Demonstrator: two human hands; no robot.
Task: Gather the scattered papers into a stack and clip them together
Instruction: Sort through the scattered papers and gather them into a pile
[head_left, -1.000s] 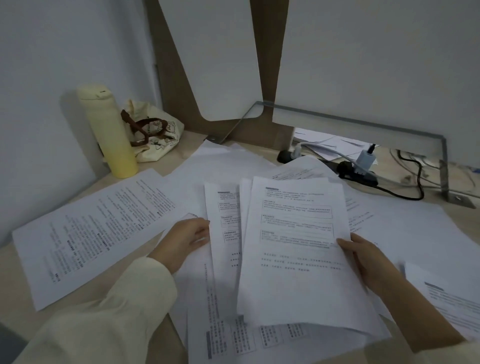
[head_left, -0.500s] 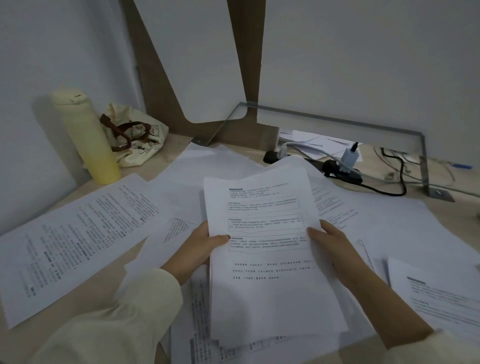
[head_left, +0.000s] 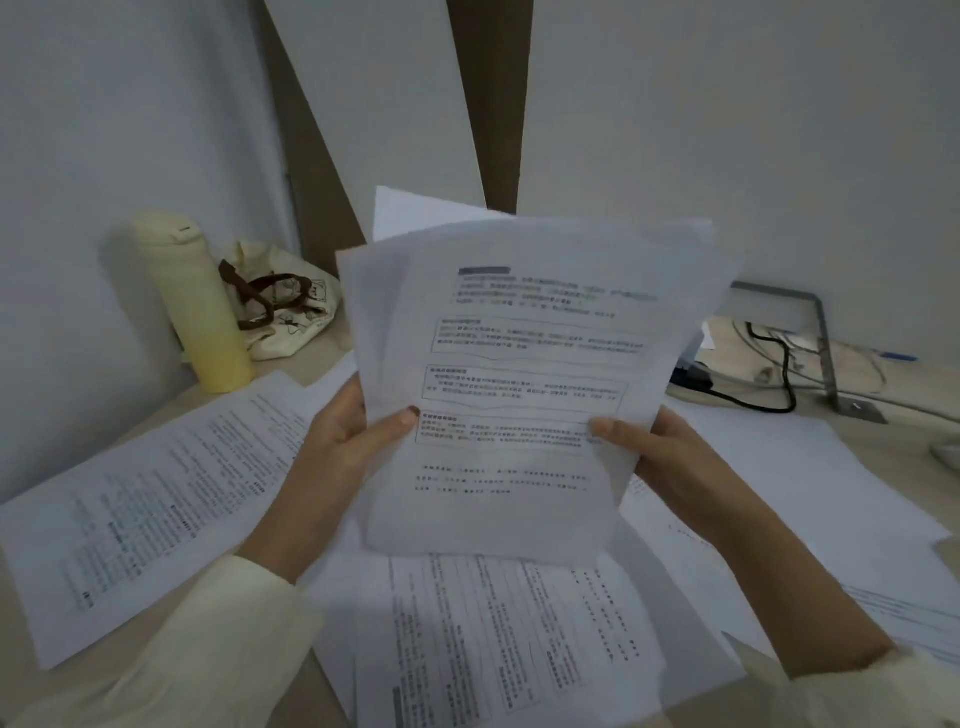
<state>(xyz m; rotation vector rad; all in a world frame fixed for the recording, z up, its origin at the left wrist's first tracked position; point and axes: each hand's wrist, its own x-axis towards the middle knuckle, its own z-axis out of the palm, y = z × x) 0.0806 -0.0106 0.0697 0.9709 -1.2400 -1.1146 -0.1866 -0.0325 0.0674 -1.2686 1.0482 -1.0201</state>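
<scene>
With left hand and right hand pinching its side edges, lifted the gathered sheaf upright off the bench, flat there 1 second ago. Probably squaring next; still collecting loose sheets afterwards.

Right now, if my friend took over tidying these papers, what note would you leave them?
Left hand: grip on the left edge of the held sheets, thumb in front.
Right hand: grip on their right edge.
Held sheets: a few, raised off the desk, edges uneven.
Done: some papers gathered.
To do: add the left sheet, the near sheets and the right sheets, square the stack, clip it. No clip is in view.
</scene>
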